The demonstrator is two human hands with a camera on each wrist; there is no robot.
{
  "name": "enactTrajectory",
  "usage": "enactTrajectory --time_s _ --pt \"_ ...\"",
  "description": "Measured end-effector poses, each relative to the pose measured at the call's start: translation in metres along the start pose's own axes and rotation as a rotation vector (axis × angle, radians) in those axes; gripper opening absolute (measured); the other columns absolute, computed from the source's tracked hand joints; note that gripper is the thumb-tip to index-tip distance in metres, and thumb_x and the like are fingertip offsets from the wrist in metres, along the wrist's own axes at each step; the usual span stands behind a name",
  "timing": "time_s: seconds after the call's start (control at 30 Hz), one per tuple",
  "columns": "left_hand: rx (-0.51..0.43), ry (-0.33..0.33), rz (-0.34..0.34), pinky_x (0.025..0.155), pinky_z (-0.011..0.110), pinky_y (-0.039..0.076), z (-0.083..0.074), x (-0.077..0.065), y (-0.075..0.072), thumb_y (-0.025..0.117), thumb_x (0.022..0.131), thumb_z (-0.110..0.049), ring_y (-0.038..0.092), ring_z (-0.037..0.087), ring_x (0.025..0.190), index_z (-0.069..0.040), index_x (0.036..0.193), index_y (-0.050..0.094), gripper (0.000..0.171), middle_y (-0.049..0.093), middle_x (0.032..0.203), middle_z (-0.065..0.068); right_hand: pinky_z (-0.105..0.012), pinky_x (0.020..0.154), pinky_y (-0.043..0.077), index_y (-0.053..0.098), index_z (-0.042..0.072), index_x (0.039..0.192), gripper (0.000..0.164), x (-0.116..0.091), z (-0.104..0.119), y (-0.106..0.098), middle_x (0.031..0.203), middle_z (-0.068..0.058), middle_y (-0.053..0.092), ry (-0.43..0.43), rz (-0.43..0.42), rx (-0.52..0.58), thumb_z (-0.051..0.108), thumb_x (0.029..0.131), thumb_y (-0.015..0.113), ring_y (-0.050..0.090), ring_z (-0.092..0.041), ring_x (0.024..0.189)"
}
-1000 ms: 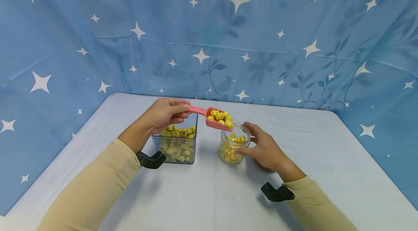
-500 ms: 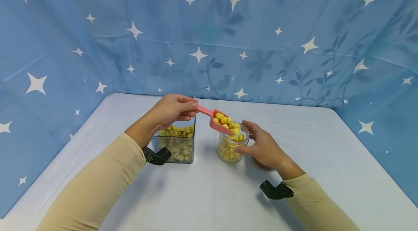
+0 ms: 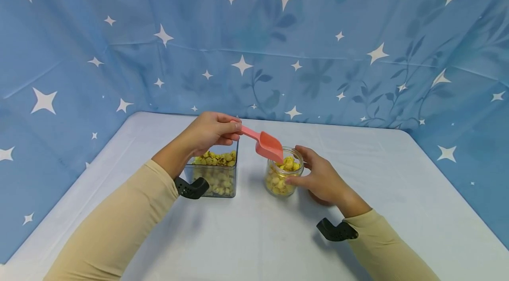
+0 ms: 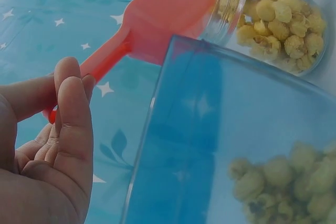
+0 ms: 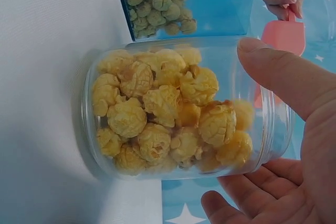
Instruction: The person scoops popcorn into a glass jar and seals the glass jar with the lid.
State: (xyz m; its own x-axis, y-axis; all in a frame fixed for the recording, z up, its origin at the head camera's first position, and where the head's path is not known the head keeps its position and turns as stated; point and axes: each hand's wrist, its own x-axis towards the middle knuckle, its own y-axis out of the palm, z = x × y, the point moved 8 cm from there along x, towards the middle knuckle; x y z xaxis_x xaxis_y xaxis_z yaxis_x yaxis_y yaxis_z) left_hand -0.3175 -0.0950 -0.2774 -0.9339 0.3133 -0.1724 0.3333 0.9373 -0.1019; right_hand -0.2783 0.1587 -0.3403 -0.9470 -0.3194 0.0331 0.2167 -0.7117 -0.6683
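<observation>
My left hand [image 3: 216, 128] pinches the handle of a pink scoop [image 3: 270, 145]. The scoop's bowl is bare and tilts down to the right, its lip at the mouth of a glass jar [image 5: 266, 124]. Round yellow popcorn [image 5: 157, 114] fills much of the jar, which stands upright on the table. My right hand [image 3: 321, 179] holds the jar near its rim, thumb on the near side and fingers round the far side. Under my left hand stands a clear square container [image 4: 184, 108], partly full of more popcorn [image 4: 283, 177].
A brown round object [image 3: 319, 199] lies right of the jar, mostly hidden by my right hand. White cloth covers the table [image 3: 246, 237]. Behind it hangs a blue curtain [image 3: 207, 16] with white stars.
The scoop, heaped with popcorn a second ago, has moved right and tipped over the jar. Its popcorn has dropped in, leaving it bare. My right hand has stayed on the jar.
</observation>
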Motion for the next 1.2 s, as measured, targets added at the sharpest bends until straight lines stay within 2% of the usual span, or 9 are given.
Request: enactTrajectory --time_s 0.3,0.47,0.67,0.87,1.2 --pt "-0.014 -0.004 -0.007 0.078 0.027 0.059 -0.001 -0.004 -0.004 0.062 0.102 -0.015 0.068 0.014 0.079 0.003 0.134 0.057 0.037 0.069 0.103 0.017 -0.060 0.108 0.038 0.032 -0.001 0.153 0.098 0.000 0.001 -0.001 0.150 -0.018 0.045 0.006 -0.002 -0.001 0.037 0.081 0.085 0.051 -0.043 0.129" --pt "-0.010 0.008 -0.008 0.078 0.025 0.058 -0.004 -0.010 -0.012 0.060 0.103 -0.016 0.066 0.013 0.079 0.003 0.137 0.054 0.040 0.069 0.103 0.014 -0.060 0.107 0.038 0.031 -0.001 0.154 0.098 -0.001 0.002 0.000 0.150 -0.018 0.045 0.013 -0.002 0.003 0.037 0.081 0.085 0.051 -0.043 0.129" --pt "-0.010 0.028 -0.016 0.078 0.024 0.058 -0.004 -0.019 -0.030 0.058 0.104 -0.014 0.067 0.010 0.079 0.006 0.140 0.051 0.043 0.070 0.095 0.006 -0.060 0.107 0.038 0.031 -0.001 0.153 0.097 -0.001 0.002 0.000 0.149 -0.018 0.046 0.011 -0.002 0.006 0.036 0.081 0.085 0.051 -0.043 0.128" --pt "0.031 0.059 -0.015 0.082 0.023 0.057 -0.011 -0.031 -0.049 0.055 0.105 -0.016 0.066 0.007 0.083 0.008 0.144 0.045 0.046 0.068 0.096 0.002 -0.060 0.107 0.039 0.032 -0.002 0.153 0.096 -0.002 0.003 0.000 0.150 -0.018 0.045 -0.004 -0.003 0.005 0.035 0.081 0.085 0.051 -0.044 0.128" --pt "0.080 0.056 -0.063 0.081 0.021 0.056 -0.012 -0.055 -0.090 0.054 0.105 -0.019 0.065 0.006 0.085 0.007 0.149 0.040 0.053 0.067 0.098 -0.001 -0.060 0.107 0.039 0.034 -0.002 0.152 0.095 -0.002 0.004 -0.002 0.150 -0.019 0.045 -0.019 -0.012 0.000 0.033 0.081 0.085 0.051 -0.044 0.128"
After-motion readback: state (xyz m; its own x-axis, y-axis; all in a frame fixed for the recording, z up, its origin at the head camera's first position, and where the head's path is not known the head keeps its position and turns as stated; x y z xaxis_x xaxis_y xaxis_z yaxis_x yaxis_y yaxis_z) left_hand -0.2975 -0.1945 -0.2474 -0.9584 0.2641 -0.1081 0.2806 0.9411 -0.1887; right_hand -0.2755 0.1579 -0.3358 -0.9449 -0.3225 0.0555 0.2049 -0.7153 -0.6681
